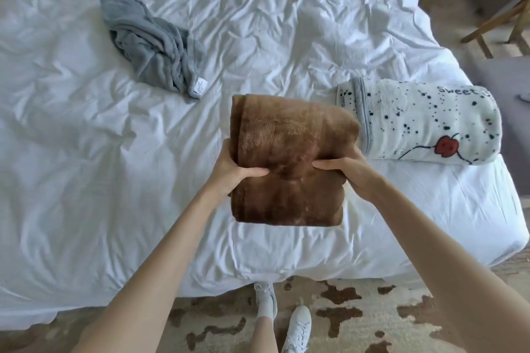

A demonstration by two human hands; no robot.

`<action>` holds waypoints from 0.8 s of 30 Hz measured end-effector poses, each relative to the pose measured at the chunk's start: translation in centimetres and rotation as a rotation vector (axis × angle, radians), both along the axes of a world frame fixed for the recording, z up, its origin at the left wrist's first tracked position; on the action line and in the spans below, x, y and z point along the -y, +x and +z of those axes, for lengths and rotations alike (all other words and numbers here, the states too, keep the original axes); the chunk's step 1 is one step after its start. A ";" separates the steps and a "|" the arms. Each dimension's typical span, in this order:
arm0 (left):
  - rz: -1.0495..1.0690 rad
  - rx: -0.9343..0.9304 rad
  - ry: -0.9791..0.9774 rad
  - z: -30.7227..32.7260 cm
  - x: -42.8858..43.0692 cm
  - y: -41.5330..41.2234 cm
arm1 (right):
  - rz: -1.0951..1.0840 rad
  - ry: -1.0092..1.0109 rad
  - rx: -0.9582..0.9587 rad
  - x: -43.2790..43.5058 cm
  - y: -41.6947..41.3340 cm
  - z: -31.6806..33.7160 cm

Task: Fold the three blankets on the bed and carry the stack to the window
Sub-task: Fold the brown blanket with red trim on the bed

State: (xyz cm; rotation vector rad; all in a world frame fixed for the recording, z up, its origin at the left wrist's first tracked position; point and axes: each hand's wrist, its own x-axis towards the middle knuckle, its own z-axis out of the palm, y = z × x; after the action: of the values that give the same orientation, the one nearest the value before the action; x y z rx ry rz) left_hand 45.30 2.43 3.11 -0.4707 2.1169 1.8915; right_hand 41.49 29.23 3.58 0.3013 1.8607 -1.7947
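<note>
We are gripping the brown blanket (292, 135), left hand (232, 169) and right hand (347, 169) clamped on its sides, the spotted blanket (424, 123) lying just right, nearer the right hand.

A rumpled white bed (258, 23) stands on a cream rug (358, 312) with brown patches, wooden chair legs (499, 20) at upper right.

**Bedroom in a home.** A wide bed (484, 226) under a rumpled white duvet (86, 152) fills most of the view. Three plush blankets are on or over it: a crumpled grey blanket (155, 46), a folded brown blanket (286, 135) and a folded white spotted blanket (424, 123) lettered "Sweet". A cream rug (358, 315) with brown patches covers the floor at the bed's near edge. Wooden furniture legs (499, 23) stand at upper right.
</note>
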 end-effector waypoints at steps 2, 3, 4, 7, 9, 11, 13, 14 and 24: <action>0.020 -0.243 -0.095 3.1 -0.1 -1.9 | -0.068 0.028 -0.113 0.6 -2.1 2.7; 0.045 -0.361 -0.161 4.2 -0.3 -2.4 | -0.087 0.035 -0.177 0.8 -2.8 3.8; 0.080 -0.471 -0.245 5.0 -0.4 -2.5 | -0.088 0.040 -0.240 0.9 -3.1 4.6; 0.138 -0.660 -0.512 4.7 -0.5 -1.0 | -0.032 0.096 -0.302 0.5 -1.7 4.0; -0.018 -0.714 -0.665 2.0 -0.2 1.1 | -0.128 0.038 -0.162 -0.5 0.7 1.6; -0.323 -0.724 -0.812 -1.1 0.2 3.0 | -0.260 -0.158 0.090 -1.6 3.2 -0.9; -0.551 -0.644 -0.886 -3.2 -0.2 3.9 | -0.261 -0.259 0.236 -2.4 4.9 -2.8; -0.609 -0.594 -0.898 -3.7 -0.5 3.9 | -0.238 -0.236 0.273 -2.7 5.3 -3.4; -0.432 -0.235 -0.722 -4.9 -6.4 0.3 | -0.242 0.135 0.209 0.6 1.7 -4.3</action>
State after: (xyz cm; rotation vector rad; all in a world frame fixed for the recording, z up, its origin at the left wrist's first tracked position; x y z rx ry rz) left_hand 45.59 8.79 -1.82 0.0991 2.7463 0.9558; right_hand 43.20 28.64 -0.70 0.7633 1.8611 -1.7162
